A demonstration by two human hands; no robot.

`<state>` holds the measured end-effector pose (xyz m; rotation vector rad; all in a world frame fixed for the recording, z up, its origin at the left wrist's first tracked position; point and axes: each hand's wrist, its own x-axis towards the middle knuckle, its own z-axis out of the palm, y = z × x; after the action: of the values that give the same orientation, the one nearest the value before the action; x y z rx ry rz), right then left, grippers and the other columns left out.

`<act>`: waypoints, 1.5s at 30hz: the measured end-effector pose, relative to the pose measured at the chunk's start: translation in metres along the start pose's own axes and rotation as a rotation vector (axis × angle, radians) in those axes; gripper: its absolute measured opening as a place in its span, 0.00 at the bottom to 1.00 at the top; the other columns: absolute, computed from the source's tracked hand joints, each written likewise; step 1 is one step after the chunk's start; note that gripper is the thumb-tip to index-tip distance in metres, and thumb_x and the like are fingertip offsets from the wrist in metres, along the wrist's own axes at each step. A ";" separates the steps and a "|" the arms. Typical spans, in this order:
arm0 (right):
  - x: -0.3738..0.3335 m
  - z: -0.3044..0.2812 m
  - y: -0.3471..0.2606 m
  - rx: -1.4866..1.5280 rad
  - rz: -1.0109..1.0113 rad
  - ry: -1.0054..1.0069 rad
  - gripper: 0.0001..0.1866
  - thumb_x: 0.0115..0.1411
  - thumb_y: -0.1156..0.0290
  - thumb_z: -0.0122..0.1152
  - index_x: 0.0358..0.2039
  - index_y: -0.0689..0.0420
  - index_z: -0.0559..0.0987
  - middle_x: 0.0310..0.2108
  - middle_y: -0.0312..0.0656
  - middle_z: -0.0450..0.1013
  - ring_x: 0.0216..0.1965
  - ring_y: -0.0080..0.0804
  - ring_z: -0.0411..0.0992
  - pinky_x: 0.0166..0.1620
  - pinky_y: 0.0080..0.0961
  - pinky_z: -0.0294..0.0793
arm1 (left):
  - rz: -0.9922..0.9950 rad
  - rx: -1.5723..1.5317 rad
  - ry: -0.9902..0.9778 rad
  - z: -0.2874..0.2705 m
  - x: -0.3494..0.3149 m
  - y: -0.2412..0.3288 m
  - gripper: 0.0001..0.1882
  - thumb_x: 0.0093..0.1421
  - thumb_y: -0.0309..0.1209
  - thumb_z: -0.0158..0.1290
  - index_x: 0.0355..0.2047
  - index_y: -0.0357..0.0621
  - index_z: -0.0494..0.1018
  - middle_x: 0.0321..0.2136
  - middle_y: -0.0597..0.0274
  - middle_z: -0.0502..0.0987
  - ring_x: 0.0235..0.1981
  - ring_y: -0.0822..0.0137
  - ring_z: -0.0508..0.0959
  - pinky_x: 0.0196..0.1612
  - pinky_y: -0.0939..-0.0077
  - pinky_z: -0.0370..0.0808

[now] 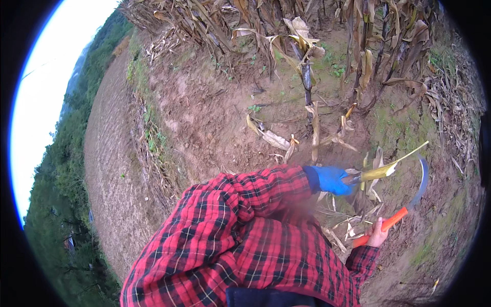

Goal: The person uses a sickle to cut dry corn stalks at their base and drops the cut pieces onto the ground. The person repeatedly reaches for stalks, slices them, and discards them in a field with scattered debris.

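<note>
Cut stalk (377, 173) in gloved left hand (334, 180), orange-handled sickle (397, 217) in right hand (377, 235), fingers closed around both.

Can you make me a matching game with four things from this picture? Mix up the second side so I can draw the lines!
Column one
1. Left hand
2. Right hand
3. Sickle blade
4. Shirt

Column two
A. Bare, wrapped around an orange handle
B. Red and dark, in a checked pattern
C. Covered by a blue glove, holding a cut stalk
D. Thin and curved, bluish grey

Right pairs: 1-C, 2-A, 3-D, 4-B
</note>
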<state>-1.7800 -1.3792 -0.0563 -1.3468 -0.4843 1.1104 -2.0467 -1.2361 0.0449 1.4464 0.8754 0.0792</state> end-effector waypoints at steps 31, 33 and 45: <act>0.044 0.102 -0.038 0.400 0.158 -0.138 0.22 0.62 0.55 0.45 0.43 0.63 0.67 0.21 0.27 0.61 0.14 0.10 0.54 0.16 0.08 0.56 | -0.272 0.571 0.041 0.009 -0.048 -0.058 0.37 0.50 0.61 0.42 0.49 0.44 0.65 0.41 0.45 0.72 0.43 0.48 0.70 0.46 0.58 0.65; 0.068 0.071 -0.018 0.488 0.267 -0.169 0.21 0.62 0.54 0.44 0.42 0.61 0.67 0.22 0.28 0.62 0.14 0.09 0.53 0.17 0.08 0.56 | -0.138 0.533 0.072 0.007 -0.058 -0.041 0.41 0.50 0.61 0.43 0.56 0.45 0.58 0.47 0.43 0.68 0.48 0.47 0.68 0.50 0.58 0.63; -0.023 0.015 0.019 -0.257 -0.017 0.015 0.06 0.56 0.69 0.56 0.30 0.56 0.70 0.19 0.29 0.64 0.19 0.14 0.61 0.21 0.13 0.61 | -0.223 -0.656 0.034 0.006 -0.038 -0.076 0.17 0.54 0.38 0.54 0.42 0.43 0.69 0.27 0.63 0.74 0.27 0.75 0.72 0.30 0.79 0.70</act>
<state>-1.8091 -1.3934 -0.0633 -1.5700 -0.6431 1.0482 -2.1041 -1.2750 -0.0049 0.7349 0.9219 0.2025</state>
